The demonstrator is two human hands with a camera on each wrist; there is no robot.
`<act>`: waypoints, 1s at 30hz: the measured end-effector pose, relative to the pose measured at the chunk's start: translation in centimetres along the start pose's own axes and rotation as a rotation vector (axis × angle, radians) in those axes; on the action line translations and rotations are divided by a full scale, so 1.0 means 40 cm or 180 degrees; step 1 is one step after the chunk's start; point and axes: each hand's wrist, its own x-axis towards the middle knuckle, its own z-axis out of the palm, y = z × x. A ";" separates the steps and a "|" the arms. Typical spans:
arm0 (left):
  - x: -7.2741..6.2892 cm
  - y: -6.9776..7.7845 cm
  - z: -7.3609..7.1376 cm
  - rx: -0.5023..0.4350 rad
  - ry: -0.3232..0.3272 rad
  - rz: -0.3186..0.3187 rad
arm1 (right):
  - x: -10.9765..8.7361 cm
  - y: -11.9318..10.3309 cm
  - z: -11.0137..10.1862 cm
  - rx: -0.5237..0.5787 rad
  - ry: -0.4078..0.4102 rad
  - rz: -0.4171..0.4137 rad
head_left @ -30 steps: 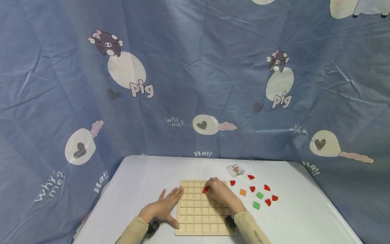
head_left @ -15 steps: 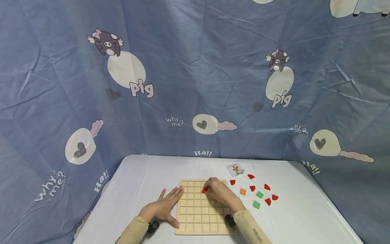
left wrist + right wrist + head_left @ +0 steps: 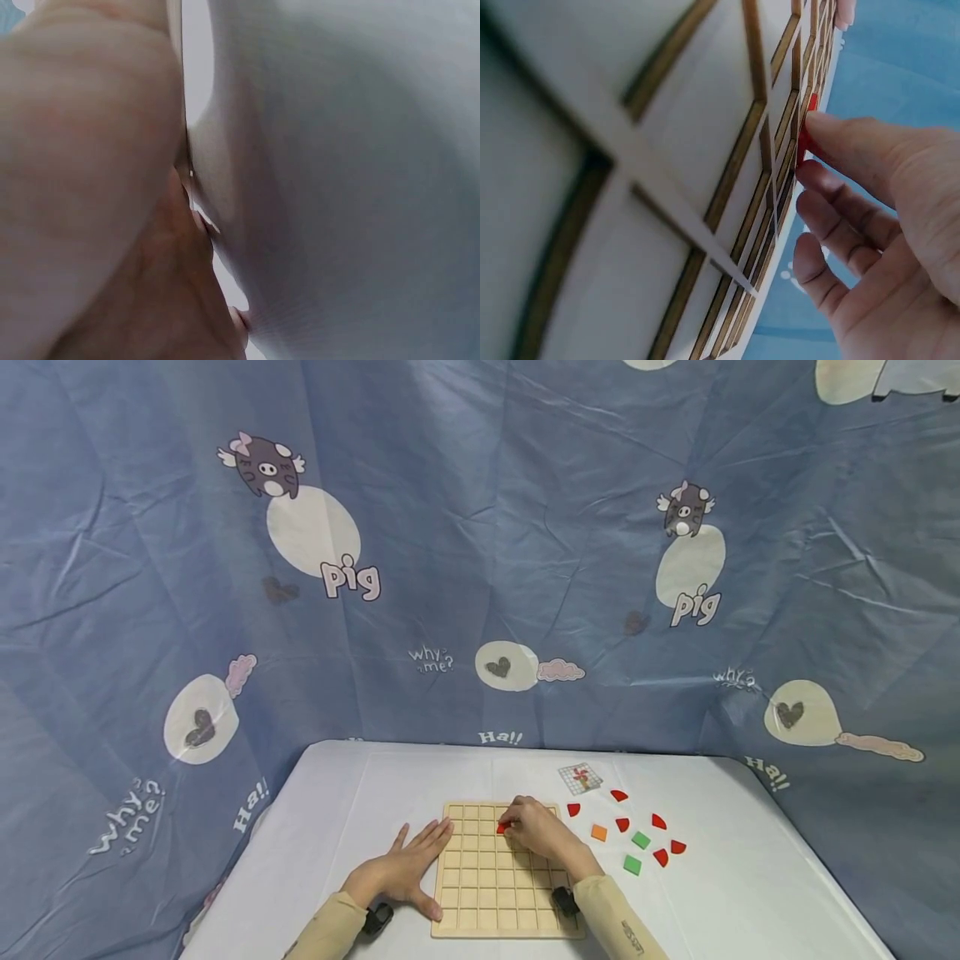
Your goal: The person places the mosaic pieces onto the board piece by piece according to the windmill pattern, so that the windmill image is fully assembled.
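Observation:
A pale wooden grid board lies flat on the white table in the head view. My right hand is over its far part and pinches a small red piece at a cell in the second row from the far edge. In the right wrist view, thumb and index finger grip the red piece against the board's grid; fingers hide much of its shape. My left hand lies with fingers spread along the board's left edge, fingertips and thumb touching it. The left wrist view shows only palm and tabletop, blurred.
Right of the board lie several red quarter-round pieces, an orange square and two green squares, one farther and one nearer. Behind them is a card with a pinwheel-like picture on a grid. Blue printed cloth hangs behind the table.
The red piece has turned and shifted slightly left in my right fingers, so less of it shows. My left hand has kept its place on the board's edge.

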 end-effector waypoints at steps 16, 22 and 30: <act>0.007 0.000 0.004 0.0052 0.0005 -0.0053 | 0.000 -0.008 0.000 -0.0043 0.0077 0.0092; 0.004 0.000 0.001 0.0034 0.0014 -0.0035 | 0.000 -0.007 0.001 0.0110 0.0064 0.0150; 0.005 -0.004 0.005 0.0018 0.0015 -0.0010 | -0.003 -0.005 0.002 0.0129 0.0041 0.0199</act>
